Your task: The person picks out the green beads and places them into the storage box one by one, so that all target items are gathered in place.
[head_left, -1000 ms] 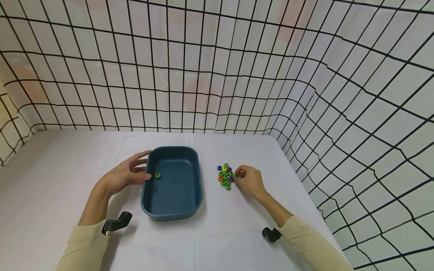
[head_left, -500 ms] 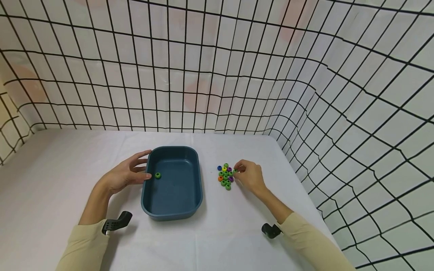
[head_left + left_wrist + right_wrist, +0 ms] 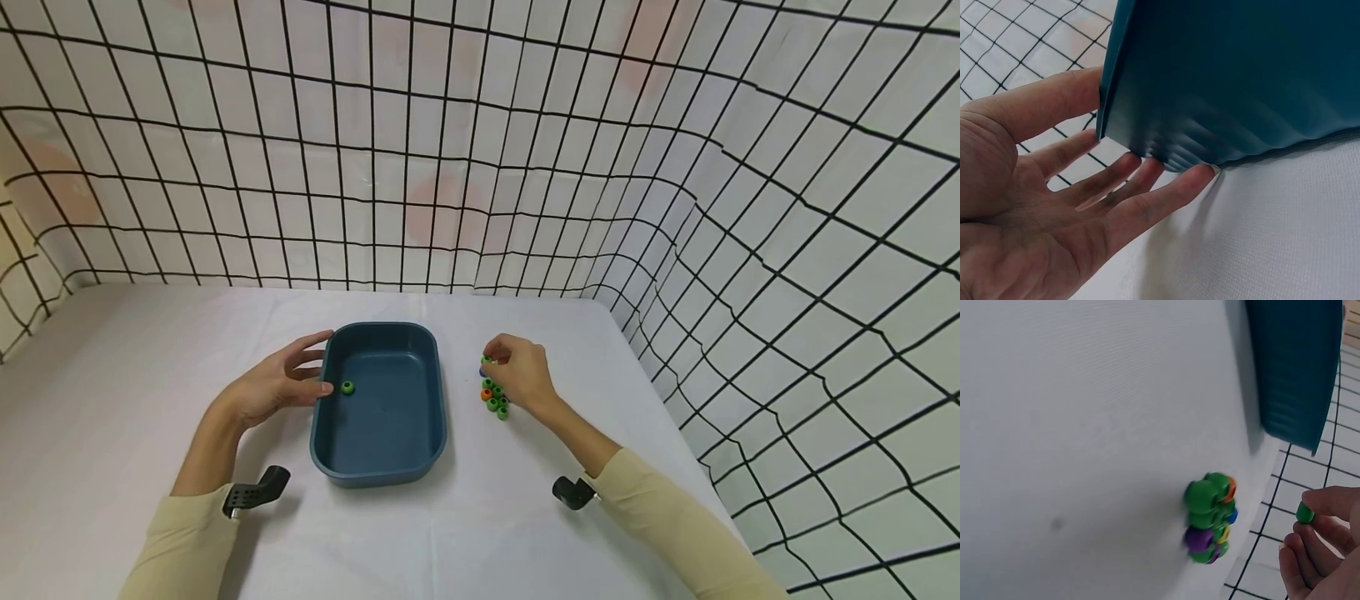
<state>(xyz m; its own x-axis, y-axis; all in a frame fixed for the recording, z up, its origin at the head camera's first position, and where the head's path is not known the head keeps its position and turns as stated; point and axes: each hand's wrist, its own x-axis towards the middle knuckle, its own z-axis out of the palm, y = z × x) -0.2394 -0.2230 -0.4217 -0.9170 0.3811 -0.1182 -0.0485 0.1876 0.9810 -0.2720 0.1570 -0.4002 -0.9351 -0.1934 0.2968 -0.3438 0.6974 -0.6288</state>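
Observation:
My right hand (image 3: pixel 522 373) pinches a green bead (image 3: pixel 1304 512) between thumb and fingertips, lifted off the table in the right wrist view. Below it lies a cluster of beads (image 3: pixel 1200 497), mostly green with orange, blue, yellow and purple among them; the hand hides part of it in the head view. My left hand (image 3: pixel 273 385) rests against the left side of a dark blue rectangular tray (image 3: pixel 443 392), fingers extended. In the left wrist view the fingertips touch the outer wall (image 3: pixel 1166 125) and the thumb lies at the rim. One green bead (image 3: pixel 348 387) sits inside the tray near its left wall.
A white cloth (image 3: pixel 465 517) covers the table. Black wire grid (image 3: pixel 405 175) with white sheeting behind it stands along the back and the right side. A black camera mount juts from each sleeve, the left mount (image 3: pixel 258 490) beside the tray's near corner.
My right hand has lifted a green bead from the right edge of the cluster and moved left and away from me, over the beads. The left hand and the tray stay in place.

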